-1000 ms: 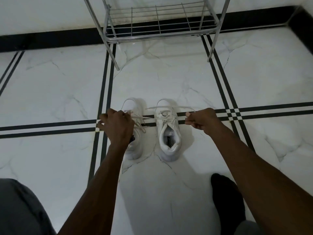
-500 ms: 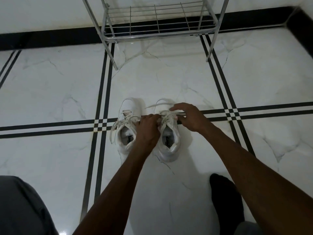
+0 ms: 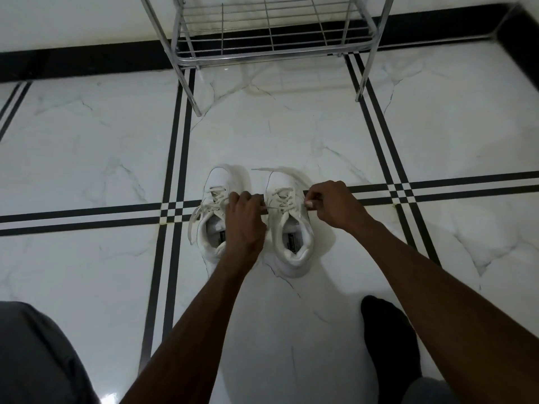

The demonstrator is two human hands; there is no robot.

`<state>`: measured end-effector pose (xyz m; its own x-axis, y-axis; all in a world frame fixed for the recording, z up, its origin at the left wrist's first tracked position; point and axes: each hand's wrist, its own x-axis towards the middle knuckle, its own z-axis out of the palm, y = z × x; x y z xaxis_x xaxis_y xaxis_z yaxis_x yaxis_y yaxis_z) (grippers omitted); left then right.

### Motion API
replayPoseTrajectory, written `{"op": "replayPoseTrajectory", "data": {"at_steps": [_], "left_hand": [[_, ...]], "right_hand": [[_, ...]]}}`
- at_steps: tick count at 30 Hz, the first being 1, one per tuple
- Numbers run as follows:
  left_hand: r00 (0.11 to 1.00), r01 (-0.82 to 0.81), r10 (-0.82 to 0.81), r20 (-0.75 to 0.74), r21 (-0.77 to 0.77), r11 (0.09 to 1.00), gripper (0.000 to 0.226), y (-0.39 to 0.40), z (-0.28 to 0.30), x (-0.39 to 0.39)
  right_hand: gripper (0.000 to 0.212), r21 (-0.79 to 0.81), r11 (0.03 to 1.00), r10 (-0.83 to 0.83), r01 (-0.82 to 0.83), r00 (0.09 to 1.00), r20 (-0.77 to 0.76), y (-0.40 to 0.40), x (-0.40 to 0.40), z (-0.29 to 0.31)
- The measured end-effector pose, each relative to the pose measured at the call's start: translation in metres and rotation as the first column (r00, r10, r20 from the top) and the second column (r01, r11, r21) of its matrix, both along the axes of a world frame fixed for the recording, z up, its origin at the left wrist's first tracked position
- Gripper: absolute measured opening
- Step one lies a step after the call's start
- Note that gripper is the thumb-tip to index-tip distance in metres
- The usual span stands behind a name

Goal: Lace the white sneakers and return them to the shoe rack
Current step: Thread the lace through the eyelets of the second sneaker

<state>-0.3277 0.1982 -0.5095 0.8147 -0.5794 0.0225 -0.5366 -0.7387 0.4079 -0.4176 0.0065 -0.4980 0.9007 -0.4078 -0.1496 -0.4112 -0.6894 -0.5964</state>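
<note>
One black-socked foot [image 3: 388,345] is resting on the marble floor [image 3: 87,158] nearest the camera. Beyond it, two white sneakers [image 3: 291,237] are sitting side by side, toes away. Two hands are working: left hand [image 3: 245,220] and right hand [image 3: 335,204], each grip pinching one lace [image 3: 272,207] end of the right-side sneaker. Farthest, one metal shoe rack [image 3: 271,39] is standing.

White marble-look floor tiles [image 3: 291,132] spread across the view, crossed by paired black inlay stripes [image 3: 175,170]. A black skirting band [image 3: 73,61] runs along the foot of the white wall. A dark sock [image 3: 388,342] rests on the floor at lower right, and grey trouser fabric [image 3: 32,354] fills the lower left corner.
</note>
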Motion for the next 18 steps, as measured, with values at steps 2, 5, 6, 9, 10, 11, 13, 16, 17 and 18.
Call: {"op": "replayPoseTrajectory", "data": {"at_steps": [2,5,6,9,10,11,13,16,17,18], "left_hand": [[0.997,-0.017,0.014,0.076,0.041,0.999,0.029,0.009,0.001,0.006],[0.994,-0.046,0.038,0.099,0.083,0.996,0.022,0.011,0.003,0.005],[0.994,-0.057,0.048,0.099,0.088,0.995,0.021,0.011,0.004,0.003],[0.996,-0.057,0.051,0.074,0.079,0.995,0.020,0.011,0.002,-0.003],[0.997,-0.055,0.051,0.063,0.067,0.996,0.021,0.011,0.001,-0.005],[0.997,-0.052,0.049,0.056,0.048,0.997,0.024,0.010,-0.001,-0.005],[0.999,-0.008,0.009,0.035,-0.012,1.000,0.040,0.006,-0.003,-0.002],[0.989,0.026,-0.047,-0.137,-0.153,0.988,0.043,-0.003,-0.004,0.002],[0.974,-0.001,-0.046,-0.220,-0.208,0.978,0.036,-0.007,-0.004,0.002],[0.954,-0.043,-0.033,-0.299,-0.244,0.969,0.030,-0.009,-0.006,0.001]], "right_hand": [[0.020,-0.052,0.999,0.007,-0.011,0.997,-0.073,-0.004,-0.008,-0.002],[0.022,-0.130,0.990,0.027,-0.047,0.988,-0.149,-0.003,-0.008,-0.004],[0.021,-0.131,0.990,0.029,-0.050,0.987,-0.159,-0.002,-0.006,-0.004],[0.013,-0.050,0.998,0.037,-0.045,0.988,-0.150,0.000,-0.005,-0.003],[0.011,-0.003,0.999,0.036,-0.036,0.990,-0.138,-0.001,-0.007,-0.002],[0.009,0.051,0.998,0.030,-0.024,0.992,-0.124,-0.002,-0.008,-0.002],[0.006,0.140,0.990,0.023,-0.008,0.995,-0.100,-0.002,-0.012,-0.001],[0.003,0.193,0.981,0.010,0.003,0.998,-0.065,0.000,-0.012,-0.001],[0.002,0.206,0.978,-0.004,0.014,0.999,-0.047,0.001,-0.012,-0.002],[0.003,0.219,0.975,-0.019,0.026,0.999,-0.032,0.002,-0.011,-0.002]]}}
